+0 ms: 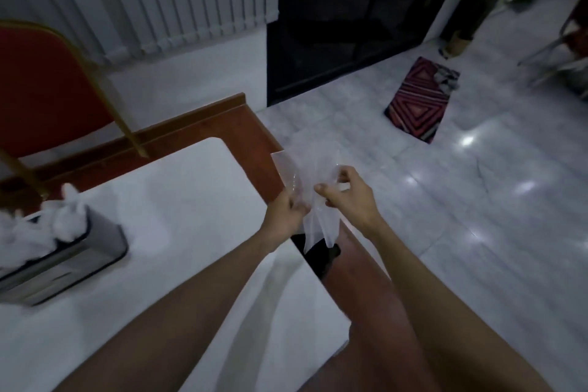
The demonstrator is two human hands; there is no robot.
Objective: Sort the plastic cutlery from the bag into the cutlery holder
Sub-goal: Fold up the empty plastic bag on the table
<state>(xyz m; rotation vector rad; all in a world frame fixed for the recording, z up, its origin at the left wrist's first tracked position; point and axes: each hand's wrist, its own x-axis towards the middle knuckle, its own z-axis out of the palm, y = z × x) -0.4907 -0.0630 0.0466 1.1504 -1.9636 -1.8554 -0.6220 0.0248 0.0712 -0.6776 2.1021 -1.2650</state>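
A thin clear plastic bag [313, 165] hangs in the air over the table's right edge, held by both hands. My left hand [284, 215] pinches its lower left side and my right hand [348, 196] pinches it from the right, near the top. Whether cutlery is inside the bag is too blurred to tell. The grey metal cutlery holder [73, 256] stands at the left of the table, with white plastic-wrapped bundles [63, 216] sticking out of its top.
The table [178, 200] has a white top and a brown wooden rim. A red chair [41, 89] with a gold frame stands behind it. On the tiled floor to the right lies a patterned mat [420, 99]. A dark doorway is beyond.
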